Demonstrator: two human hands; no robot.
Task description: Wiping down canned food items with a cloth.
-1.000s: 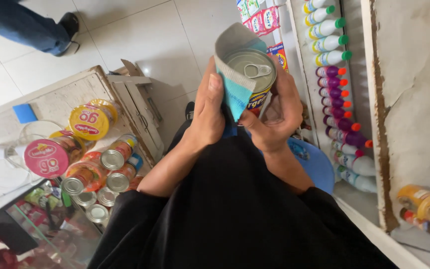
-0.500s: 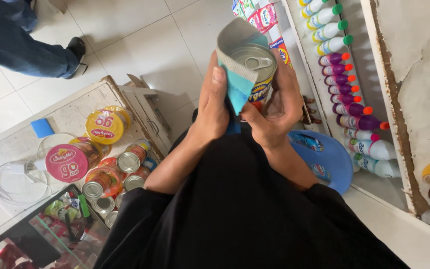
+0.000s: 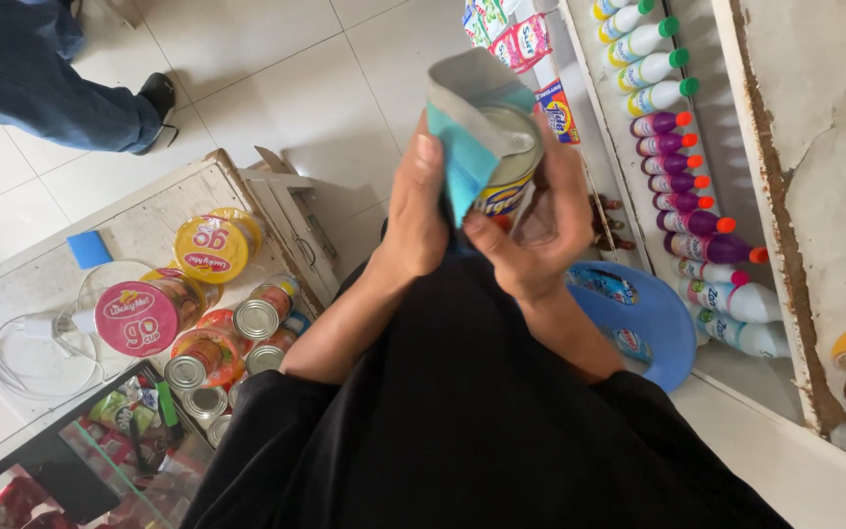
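My left hand (image 3: 418, 211) grips a grey-and-teal cloth (image 3: 467, 118) and presses it over the side and top of a tin can (image 3: 511, 171). The can has a yellow and blue label and a silver lid, and it is tilted. My right hand (image 3: 536, 230) holds the can from below and the side, thumb against the cloth. Both hands are raised in front of my black shirt, above the floor.
A counter (image 3: 149, 230) at left carries several cans (image 3: 257, 318), yellow and pink cup-noodle tubs (image 3: 212, 245), a white cable and a blue sponge. Shelves at right hold rows of bottles (image 3: 682, 176). A blue bowl (image 3: 643, 318) sits below. Another person's legs (image 3: 41, 78) stand at upper left.
The cloth has slid further over the can's lid as my left hand moved up. The view shifted slightly; the other person's legs moved left.
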